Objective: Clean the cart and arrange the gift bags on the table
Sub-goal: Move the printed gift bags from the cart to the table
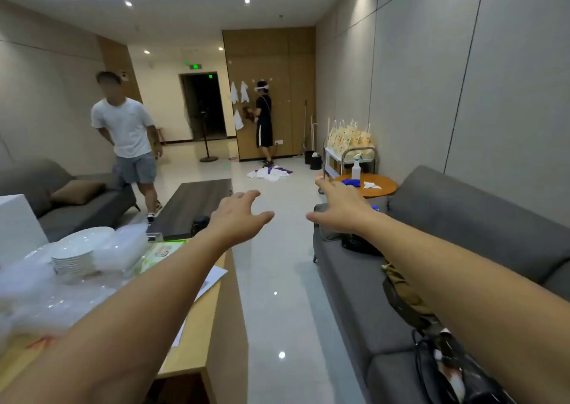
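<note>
Far down the room by the right wall stands a metal cart point(368, 151) with several yellow gift bags point(350, 137) on its top shelf. In front of it is a round orange table point(384, 188) bearing a spray bottle point(356, 167), a blue cloth point(351, 182) and a white cloth point(372, 184). Both my arms stretch forward in mid-air. My left hand point(239, 214) and my right hand point(339, 203) have spread, relaxed fingers and hold nothing. Both are well short of the cart.
A grey sofa point(462, 218) with bags runs along the right. A dark coffee table point(194, 206) and another sofa point(77, 200) lie to the left. A wooden counter point(212, 295) holds plates point(75, 257). Two people stand ahead; clothes point(270, 172) lie on the floor.
</note>
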Action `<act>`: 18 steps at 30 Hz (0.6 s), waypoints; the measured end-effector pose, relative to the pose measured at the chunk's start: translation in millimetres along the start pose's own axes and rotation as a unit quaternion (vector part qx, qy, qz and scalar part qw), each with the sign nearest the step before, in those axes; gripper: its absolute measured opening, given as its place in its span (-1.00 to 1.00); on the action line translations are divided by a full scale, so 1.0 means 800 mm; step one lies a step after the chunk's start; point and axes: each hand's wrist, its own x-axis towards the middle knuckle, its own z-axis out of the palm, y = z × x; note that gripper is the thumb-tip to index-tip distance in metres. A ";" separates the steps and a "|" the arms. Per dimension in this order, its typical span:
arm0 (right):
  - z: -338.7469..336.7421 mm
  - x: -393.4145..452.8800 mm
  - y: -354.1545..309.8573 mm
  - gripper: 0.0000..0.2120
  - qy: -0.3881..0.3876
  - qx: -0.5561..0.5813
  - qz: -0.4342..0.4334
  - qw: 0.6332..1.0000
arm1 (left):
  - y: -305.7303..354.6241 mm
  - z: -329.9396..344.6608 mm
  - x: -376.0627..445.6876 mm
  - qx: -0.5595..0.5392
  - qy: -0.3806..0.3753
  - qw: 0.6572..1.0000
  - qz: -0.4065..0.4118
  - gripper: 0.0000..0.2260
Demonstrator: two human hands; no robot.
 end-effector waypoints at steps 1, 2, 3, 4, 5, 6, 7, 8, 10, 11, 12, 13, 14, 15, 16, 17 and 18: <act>0.007 0.021 0.010 -0.16 -0.004 0.006 -0.002 1.000 | 0.000 0.012 0.023 0.003 -0.005 1.000 -0.001 -0.37; 0.014 0.044 0.023 -0.16 -0.005 0.007 0.002 1.000 | 0.001 0.023 0.047 0.013 -0.005 1.000 -0.011 -0.37; 0.024 0.070 0.039 -0.17 -0.010 0.006 0.001 1.000 | 0.000 0.037 0.076 0.017 -0.008 1.000 -0.018 -0.37; 0.031 0.094 0.054 -0.17 -0.026 0.007 0.004 1.000 | 0.001 0.049 0.102 0.016 -0.018 0.999 -0.029 -0.37; 0.040 0.123 0.071 -0.18 -0.036 0.011 0.007 0.999 | 0.001 0.063 0.132 0.017 -0.022 0.999 -0.036 -0.37; 0.046 0.150 0.088 -0.18 -0.050 0.016 0.011 0.999 | 0.003 0.076 0.159 0.020 -0.032 0.998 -0.041 -0.37; 0.051 0.178 0.106 -0.19 -0.057 0.022 0.011 0.998 | 0.005 0.087 0.188 0.026 -0.039 0.998 -0.044 -0.37; 0.052 0.205 0.121 -0.19 -0.066 0.021 0.010 0.998 | 0.009 0.095 0.217 0.033 -0.048 0.997 -0.045 -0.36; 0.055 0.262 0.152 -0.20 -0.073 0.020 0.012 0.997 | 0.015 0.108 0.274 0.041 -0.054 0.996 -0.052 -0.36; 0.056 0.289 0.165 -0.20 -0.072 0.020 0.011 0.997 | 0.018 0.115 0.301 0.040 -0.052 0.996 -0.053 -0.36; 0.057 0.315 0.176 -0.19 -0.073 0.022 0.013 0.997 | 0.020 0.121 0.326 0.040 -0.050 0.997 -0.054 -0.37; 0.059 0.340 0.185 -0.19 -0.073 0.025 0.012 0.997 | 0.020 0.127 0.351 0.041 -0.047 0.997 -0.051 -0.37; 0.062 0.363 0.192 -0.19 -0.075 0.028 0.012 0.997 | 0.019 0.132 0.374 0.040 -0.048 0.997 -0.052 -0.37; 0.065 0.386 0.198 -0.20 -0.076 0.031 0.011 0.997 | 0.017 0.138 0.397 0.039 -0.049 0.997 -0.051 -0.37; 0.069 0.408 0.203 -0.21 -0.079 0.030 0.012 0.996 | 0.014 0.143 0.418 0.041 -0.051 0.996 -0.053 -0.37; 0.075 0.429 0.207 -0.21 -0.079 0.029 0.009 0.996 | 0.009 0.148 0.439 0.043 -0.050 0.996 -0.052 -0.38; 0.081 0.450 0.210 -0.22 -0.082 0.028 0.008 0.996 | 0.004 0.153 0.459 0.042 -0.052 0.996 -0.054 -0.38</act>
